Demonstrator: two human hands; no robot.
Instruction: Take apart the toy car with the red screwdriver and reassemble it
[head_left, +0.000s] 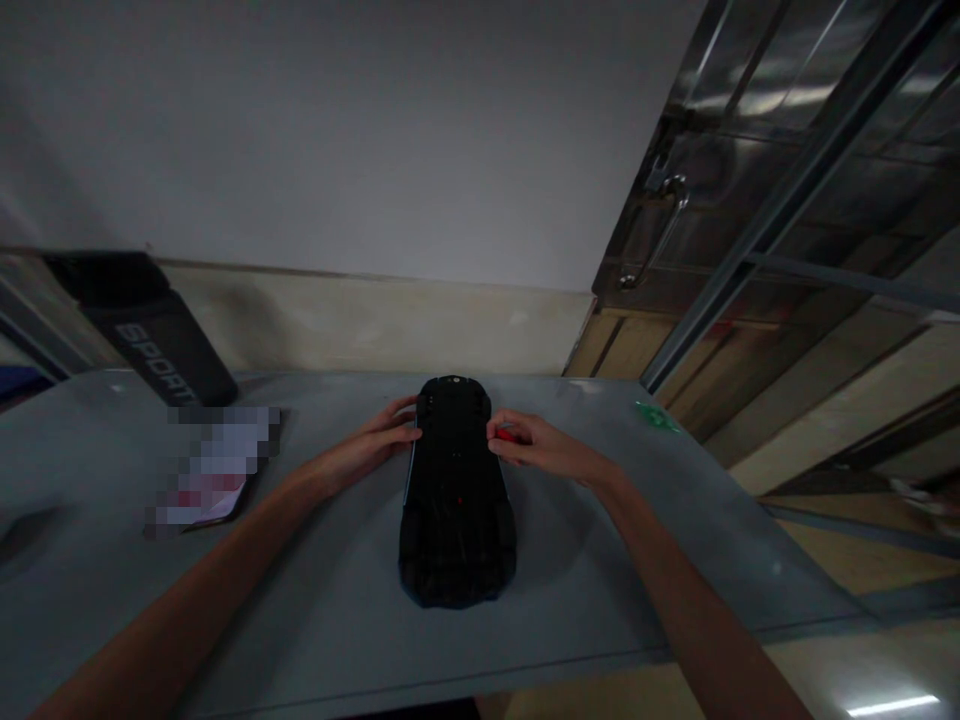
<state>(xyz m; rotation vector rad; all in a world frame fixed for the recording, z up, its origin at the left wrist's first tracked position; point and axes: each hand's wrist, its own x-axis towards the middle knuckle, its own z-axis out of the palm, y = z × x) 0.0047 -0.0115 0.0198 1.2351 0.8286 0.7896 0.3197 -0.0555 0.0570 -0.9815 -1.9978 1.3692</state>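
Observation:
A black toy car body [457,495] lies lengthwise on the grey table [315,600], underside up as far as I can tell. My left hand [379,440] rests against its far left side, fingers curled onto the edge. My right hand [529,445] is at the far right side, fingers pinched round a small red object [505,435] that touches the car.
A black bottle or case with white lettering [161,345] leans at the back left. A blurred flat object [214,465] lies left of the car. A small green item [656,415] sits at the table's right. A metal door with a handle [664,225] stands to the right.

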